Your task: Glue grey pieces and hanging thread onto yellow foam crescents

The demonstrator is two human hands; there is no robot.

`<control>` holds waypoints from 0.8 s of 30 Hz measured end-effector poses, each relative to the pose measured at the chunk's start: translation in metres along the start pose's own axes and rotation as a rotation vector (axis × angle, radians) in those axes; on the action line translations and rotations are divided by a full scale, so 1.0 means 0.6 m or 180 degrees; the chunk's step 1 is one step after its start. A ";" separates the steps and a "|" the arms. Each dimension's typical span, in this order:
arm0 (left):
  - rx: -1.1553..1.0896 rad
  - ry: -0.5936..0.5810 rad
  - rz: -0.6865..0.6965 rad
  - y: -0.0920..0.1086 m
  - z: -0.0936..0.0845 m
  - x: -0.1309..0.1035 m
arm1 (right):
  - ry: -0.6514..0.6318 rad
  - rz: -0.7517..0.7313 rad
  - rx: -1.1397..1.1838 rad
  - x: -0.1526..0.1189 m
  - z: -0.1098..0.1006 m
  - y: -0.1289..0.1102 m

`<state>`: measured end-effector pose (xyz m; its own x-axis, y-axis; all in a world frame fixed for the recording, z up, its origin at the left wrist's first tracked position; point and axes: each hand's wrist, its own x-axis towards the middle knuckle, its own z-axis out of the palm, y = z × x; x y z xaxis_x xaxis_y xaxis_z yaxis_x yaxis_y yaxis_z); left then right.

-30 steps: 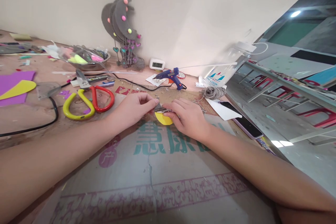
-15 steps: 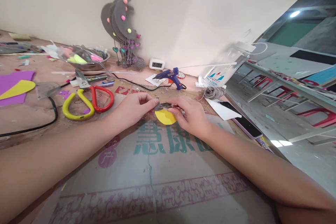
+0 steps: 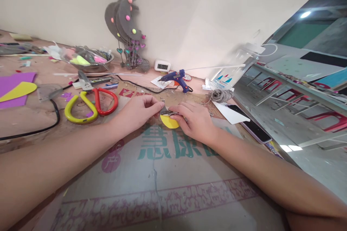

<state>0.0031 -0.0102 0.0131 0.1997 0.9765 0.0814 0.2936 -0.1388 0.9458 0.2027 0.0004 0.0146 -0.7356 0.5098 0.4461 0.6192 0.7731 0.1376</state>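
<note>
A small yellow rounded piece point(image 3: 169, 121), like craft foam or felt, is held above the cardboard, with a dark grey strip or cord point(image 3: 166, 112) along its upper edge. My left hand point(image 3: 148, 110) pinches the left end of the grey material between thumb and fingertips. From the other side, my right hand point(image 3: 193, 117) has its thumb on the yellow piece and its fingers over the grey material. The right fingers hide part of both, so I cannot make out exactly how they join.
Scissors point(image 3: 106, 101) with red and yellow handles lie left of my hands. Behind are a blue glue gun point(image 3: 176, 78), a white clock point(image 3: 162, 65) and a bowl point(image 3: 90, 67) of craft bits. Grey twine point(image 3: 221, 95), a phone point(image 3: 252, 126) and a clear jug point(image 3: 234, 66) are right.
My right thumb and fingers have slid slightly left, covering more of the yellow piece and the grey material. My left hand keeps its pinch in nearly the same place.
</note>
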 end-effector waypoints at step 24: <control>0.0075 0.0008 0.0037 -0.007 0.001 0.004 | -0.0077 0.0027 -0.0107 0.001 -0.001 -0.005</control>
<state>0.0027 -0.0071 0.0091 0.2008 0.9752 0.0931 0.3132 -0.1540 0.9371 0.2006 -0.0018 0.0151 -0.7364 0.5257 0.4260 0.6342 0.7557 0.1637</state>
